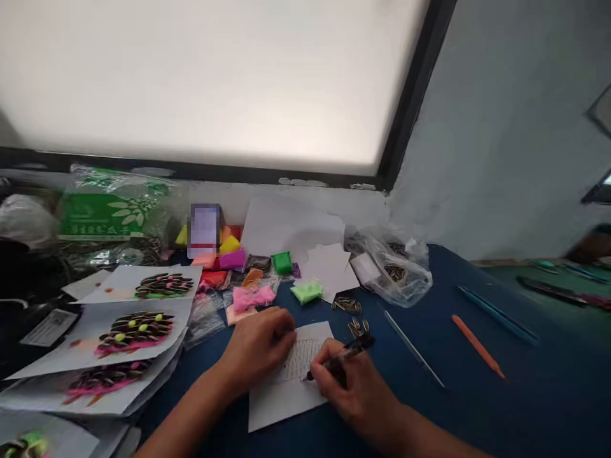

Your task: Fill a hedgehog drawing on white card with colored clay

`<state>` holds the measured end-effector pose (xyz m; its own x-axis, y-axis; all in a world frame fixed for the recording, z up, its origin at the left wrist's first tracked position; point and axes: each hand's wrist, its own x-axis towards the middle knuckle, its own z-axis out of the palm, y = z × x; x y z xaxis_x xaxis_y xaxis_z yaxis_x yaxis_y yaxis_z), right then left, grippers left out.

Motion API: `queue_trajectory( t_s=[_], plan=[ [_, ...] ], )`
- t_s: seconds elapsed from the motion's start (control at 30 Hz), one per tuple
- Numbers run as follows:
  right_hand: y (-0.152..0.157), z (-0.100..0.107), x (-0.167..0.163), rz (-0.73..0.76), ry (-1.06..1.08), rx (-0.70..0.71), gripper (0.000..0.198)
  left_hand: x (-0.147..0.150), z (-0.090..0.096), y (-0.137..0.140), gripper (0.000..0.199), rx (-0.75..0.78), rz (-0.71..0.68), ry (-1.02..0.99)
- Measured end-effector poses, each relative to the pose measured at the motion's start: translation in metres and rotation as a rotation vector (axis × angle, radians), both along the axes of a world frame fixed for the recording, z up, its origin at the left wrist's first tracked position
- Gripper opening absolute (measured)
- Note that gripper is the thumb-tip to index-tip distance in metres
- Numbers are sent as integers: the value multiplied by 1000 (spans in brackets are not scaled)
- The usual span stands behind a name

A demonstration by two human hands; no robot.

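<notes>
A white sheet of paper [286,413] lies on the dark blue table, bearing a rounded outline filled with pencil-like or pen lines. My left hand [260,346] rests on its upper left part, fingers curled and pressed down to hold it. Between the thumb and fingers of my right hand [353,381] is a black pen [351,348], its tip touching the paper just below the drawn shape. Small piles of striped sunflower seeds [347,306] lie beyond the pen. A pale green clay packet [307,291] sits past the paper's top edge.
Sheets with seed-and-clay hedgehog-like pictures [136,331] are stacked at left. Colourful clay packets [252,297] and blank papers [329,270] lie behind. A clear bag of seeds [394,267] stands back right. A silver stick [413,346], orange tool [477,346] and blue pen [499,315] lie right.
</notes>
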<state>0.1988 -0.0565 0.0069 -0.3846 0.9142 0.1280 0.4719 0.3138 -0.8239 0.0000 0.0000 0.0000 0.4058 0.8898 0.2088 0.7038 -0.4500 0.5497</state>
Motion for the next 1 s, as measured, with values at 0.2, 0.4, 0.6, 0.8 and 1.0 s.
queue_trajectory(
  t_s=[0.2,0.4,0.6,0.8,1.0],
  plan=[
    [-1,2,-4,-1,5,-35,22,2,0,2,7,2,8,16],
    [-2,4,-3,10,14,-56,22,1,1,2,6,2,13,21],
    [-2,5,-4,1,17,-65,21,1,0,2,6,12,15,17],
    [-1,7,-4,2,16,-45,21,1,0,2,6,9,10,22],
    [-1,5,-4,-11,7,-53,21,1,0,3,6,12,17,28]
  ],
)
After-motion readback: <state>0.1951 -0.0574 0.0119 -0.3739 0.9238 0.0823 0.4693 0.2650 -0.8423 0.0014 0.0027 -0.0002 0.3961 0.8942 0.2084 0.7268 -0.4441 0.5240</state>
